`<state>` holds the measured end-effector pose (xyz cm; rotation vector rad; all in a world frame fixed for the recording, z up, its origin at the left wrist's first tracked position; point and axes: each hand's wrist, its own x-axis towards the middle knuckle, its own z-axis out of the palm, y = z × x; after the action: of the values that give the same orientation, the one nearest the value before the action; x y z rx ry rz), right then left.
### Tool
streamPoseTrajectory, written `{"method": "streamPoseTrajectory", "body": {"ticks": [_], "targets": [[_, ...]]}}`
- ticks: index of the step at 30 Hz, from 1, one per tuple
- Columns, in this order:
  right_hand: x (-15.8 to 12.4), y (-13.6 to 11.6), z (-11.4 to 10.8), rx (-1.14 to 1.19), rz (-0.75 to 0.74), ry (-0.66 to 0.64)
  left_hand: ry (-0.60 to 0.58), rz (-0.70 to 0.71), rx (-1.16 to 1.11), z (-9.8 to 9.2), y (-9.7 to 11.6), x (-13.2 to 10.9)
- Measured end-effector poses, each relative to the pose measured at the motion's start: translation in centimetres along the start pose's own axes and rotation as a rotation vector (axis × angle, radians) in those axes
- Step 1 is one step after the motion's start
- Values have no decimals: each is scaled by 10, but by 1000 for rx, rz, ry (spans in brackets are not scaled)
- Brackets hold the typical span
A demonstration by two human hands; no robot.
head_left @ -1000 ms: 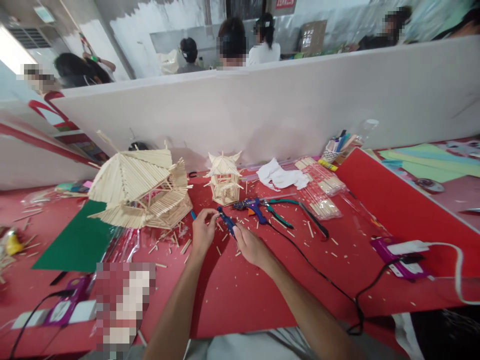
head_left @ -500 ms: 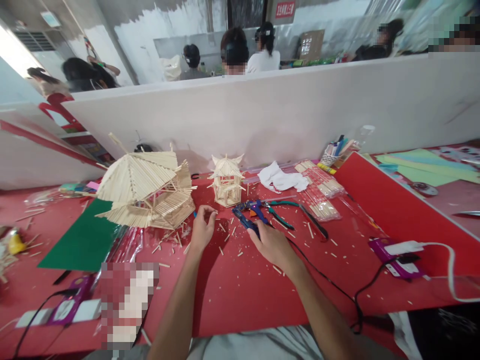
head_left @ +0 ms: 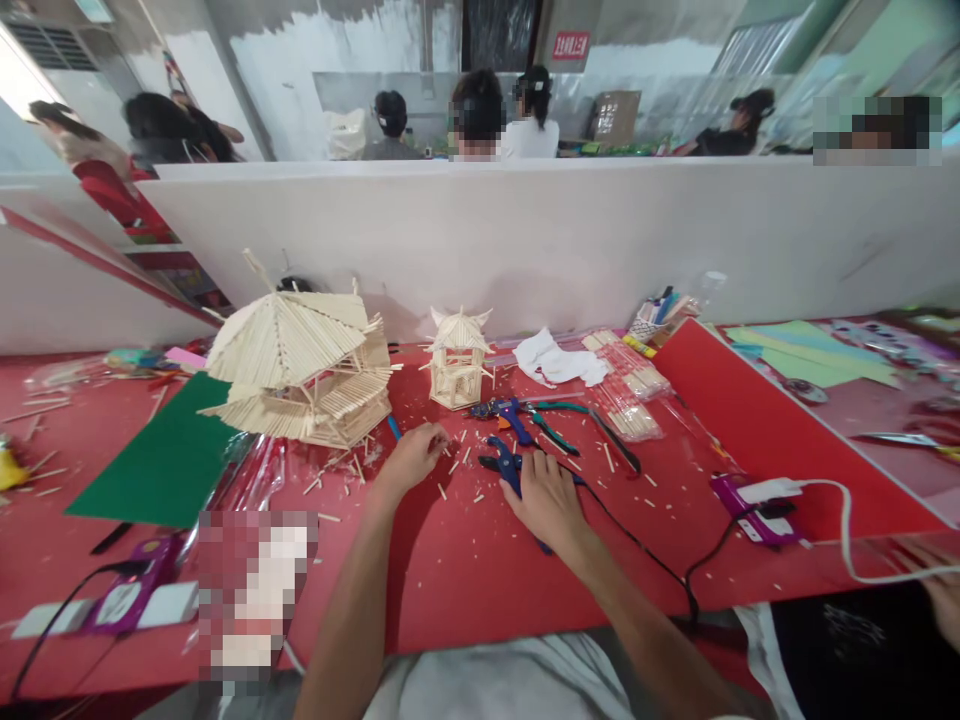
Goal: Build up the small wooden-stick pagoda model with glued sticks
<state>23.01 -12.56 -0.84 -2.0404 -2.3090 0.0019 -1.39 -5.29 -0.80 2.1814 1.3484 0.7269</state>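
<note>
My right hand [head_left: 551,492] lies over a pair of blue-handled cutters [head_left: 508,460], thumb on one side and fingers on the other. The jaws point left and stand apart, and a handle end shows below my palm. My left hand [head_left: 414,458] is closed with the fingertips together, above scattered stick bits; whatever is between them is too small to make out. Behind it stands a small pavilion of wooden sticks [head_left: 457,365]. To the left is a larger stick pavilion [head_left: 300,360] with a broad slatted roof. A blue glue gun [head_left: 516,420] lies beyond the cutters.
Green-handled pliers [head_left: 559,425] lie beside the glue gun. Farther back are a white cloth [head_left: 559,360] and bagged sticks [head_left: 630,390]. A red board [head_left: 765,430] and a purple power strip [head_left: 754,510] with cables are at right, a green sheet [head_left: 154,460] at left.
My right hand has brought the cutters nearer to me and lower, away from the glue gun, and their jaws now show apart. My left hand has shifted slightly right and down. The view has tilted.
</note>
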Motion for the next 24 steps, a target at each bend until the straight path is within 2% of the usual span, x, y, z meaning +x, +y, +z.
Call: {"method": "streamPoseTrajectory", "body": {"ticks": [5, 8, 15, 19, 24], "targets": [[-1, -3, 0, -10, -15, 36, -39, -56, -1, -3, 0, -5], [7, -2, -6, 54, -78, 70, -37, -94, -21, -8, 1, -5], [49, -23, -27, 549, -370, 69, 69, -25, -314, -10, 8, 1], [68, -39, -22, 678, -400, 86, 125, -48, -466, -4, 11, 4], [72, -39, -5, 818, -393, 131, 111, -85, -537, 1, 14, 5]]}}
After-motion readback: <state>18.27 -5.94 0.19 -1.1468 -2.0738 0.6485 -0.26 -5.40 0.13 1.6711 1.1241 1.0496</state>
